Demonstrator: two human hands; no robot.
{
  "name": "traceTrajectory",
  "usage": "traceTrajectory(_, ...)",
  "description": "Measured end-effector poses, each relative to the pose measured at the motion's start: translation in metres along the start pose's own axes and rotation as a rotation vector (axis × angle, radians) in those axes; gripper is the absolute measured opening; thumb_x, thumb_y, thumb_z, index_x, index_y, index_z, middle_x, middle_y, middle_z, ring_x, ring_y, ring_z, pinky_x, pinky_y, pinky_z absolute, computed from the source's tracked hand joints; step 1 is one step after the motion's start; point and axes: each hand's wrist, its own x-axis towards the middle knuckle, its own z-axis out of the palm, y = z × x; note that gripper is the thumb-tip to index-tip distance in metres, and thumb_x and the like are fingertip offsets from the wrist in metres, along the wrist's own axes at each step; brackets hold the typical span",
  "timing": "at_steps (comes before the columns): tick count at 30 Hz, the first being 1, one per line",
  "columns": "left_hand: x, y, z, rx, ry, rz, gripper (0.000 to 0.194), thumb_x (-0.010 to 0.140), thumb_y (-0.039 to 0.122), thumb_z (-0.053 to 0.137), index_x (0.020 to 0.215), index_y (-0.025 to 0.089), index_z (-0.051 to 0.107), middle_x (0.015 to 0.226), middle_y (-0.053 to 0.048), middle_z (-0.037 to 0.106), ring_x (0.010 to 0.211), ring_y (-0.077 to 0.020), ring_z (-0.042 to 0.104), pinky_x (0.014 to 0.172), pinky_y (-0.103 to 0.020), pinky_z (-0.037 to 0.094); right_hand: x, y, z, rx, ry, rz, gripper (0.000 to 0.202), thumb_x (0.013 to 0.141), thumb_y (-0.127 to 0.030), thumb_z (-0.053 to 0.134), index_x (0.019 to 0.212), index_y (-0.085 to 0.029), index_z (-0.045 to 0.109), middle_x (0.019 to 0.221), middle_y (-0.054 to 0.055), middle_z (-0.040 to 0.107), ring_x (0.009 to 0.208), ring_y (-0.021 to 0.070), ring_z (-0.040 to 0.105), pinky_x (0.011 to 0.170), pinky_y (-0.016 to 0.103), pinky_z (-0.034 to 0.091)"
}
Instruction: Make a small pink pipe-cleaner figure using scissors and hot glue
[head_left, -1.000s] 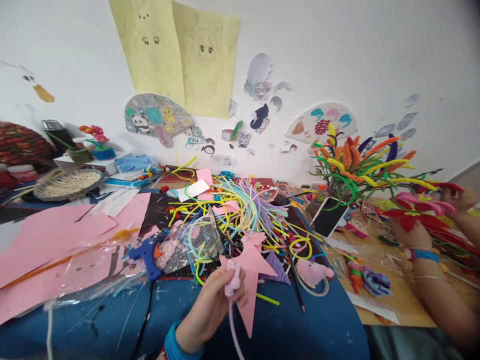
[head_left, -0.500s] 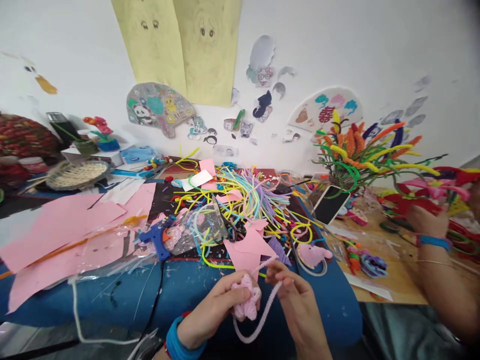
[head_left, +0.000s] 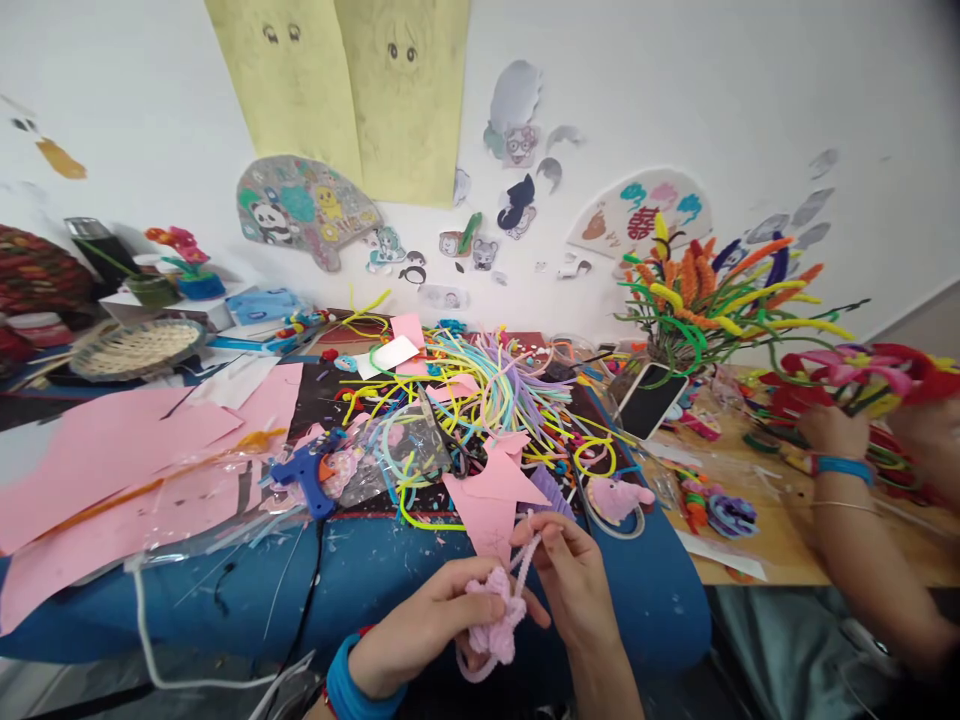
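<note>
A knotted bundle of pink pipe cleaner [head_left: 495, 615] sits between the thumb and fingers of my left hand [head_left: 420, 625], low in the middle of the view. My right hand [head_left: 574, 585], just to the right, pinches a pale pink strand that rises from the bundle. Another loop of the strand hangs beneath the bundle. Cut pink paper [head_left: 495, 490] lies just beyond both hands. A pink stuffed shape [head_left: 615, 497] rests on the blue-covered table edge to the right.
A blue glue gun [head_left: 304, 478] lies left of centre, its cord hanging over the blue edge [head_left: 390, 570]. Many pipe cleaners [head_left: 502, 380] cover the middle. A phone [head_left: 651, 400] leans at the right. Another person's hands [head_left: 832, 435] hold red and pink flowers.
My right hand has moved closer to my left, and the wide strand loop has been drawn in smaller. The other person's second hand has come into view. The whole view has shifted slightly.
</note>
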Motion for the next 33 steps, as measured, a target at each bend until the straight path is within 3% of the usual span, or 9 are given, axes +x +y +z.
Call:
traceTrajectory(5,0.004,-0.005,-0.003,-0.104,-0.019,-0.042,0.027,0.073,0.039,0.064,0.077,0.012,0.068,0.072,-0.006,0.065,0.04,-0.0048,0.037,0.037,-0.018,0.027,0.004,0.002,-0.009,-0.014,-0.034,-0.019,0.032,0.072,-0.04,0.079,0.099,-0.023,0.074,0.065,-0.001,0.069,0.063,0.011,0.06,0.065,0.024,0.05)
traceTrajectory(10,0.006,-0.005,-0.002,-0.088,0.018,-0.01,0.027,0.075,0.04,0.063,0.075,0.013,0.066,0.064,-0.001,0.058,0.044,-0.006,0.034,0.039,-0.018,0.023,0.008,0.001,-0.015,-0.03,-0.114,0.018,0.038,0.068,-0.043,0.081,0.1,-0.024,0.075,0.067,0.0,0.069,0.065,0.0133,0.061,0.069,0.03,0.051)
traceTrajectory(16,0.012,-0.012,-0.004,0.145,0.248,0.179,0.026,0.085,0.038,0.058,0.076,0.014,0.06,0.065,0.001,0.051,0.058,-0.0101,0.04,0.055,-0.02,0.032,0.013,-0.003,-0.01,0.028,0.045,0.112,0.032,0.075,-0.037,0.077,0.103,-0.021,0.073,0.08,0.002,0.07,0.076,0.014,0.064,0.074,0.028,0.051)
traceTrajectory(20,0.017,-0.015,-0.006,0.266,0.382,0.265,0.028,0.088,0.04,0.053,0.081,0.014,0.059,0.069,0.002,0.049,0.063,-0.0113,0.041,0.061,-0.021,0.034,0.018,-0.007,-0.008,0.128,0.128,0.101,0.033,0.074,-0.036,0.077,0.103,-0.021,0.069,0.061,-0.004,0.061,0.058,0.0087,0.057,0.063,0.024,0.052)
traceTrajectory(23,0.02,-0.016,-0.006,0.286,0.382,0.267,0.029,0.088,0.042,0.052,0.081,0.014,0.06,0.07,0.001,0.051,0.063,-0.0118,0.043,0.061,-0.022,0.034,0.021,-0.006,-0.007,0.123,0.095,0.126,0.033,0.073,-0.035,0.078,0.1,-0.021,0.064,0.054,-0.008,0.056,0.042,0.0044,0.043,0.048,0.018,0.045)
traceTrajectory(28,0.025,-0.02,-0.003,0.22,0.363,0.245,0.032,0.084,0.045,0.057,0.076,0.014,0.058,0.065,0.001,0.052,0.06,-0.012,0.044,0.057,-0.022,0.035,0.023,0.005,-0.001,0.068,0.099,0.137,0.03,0.068,-0.037,0.081,0.075,-0.017,0.06,0.056,-0.004,0.06,0.043,0.0048,0.047,0.047,0.018,0.044)
traceTrajectory(33,0.026,-0.025,0.0,0.189,0.351,0.246,0.032,0.083,0.046,0.058,0.074,0.015,0.057,0.063,0.002,0.051,0.056,-0.011,0.043,0.054,-0.021,0.034,0.024,0.012,0.005,0.048,0.089,0.168,0.028,0.074,-0.039,0.077,0.085,-0.015,0.065,0.058,-0.005,0.057,0.044,0.0047,0.047,0.043,0.016,0.04)
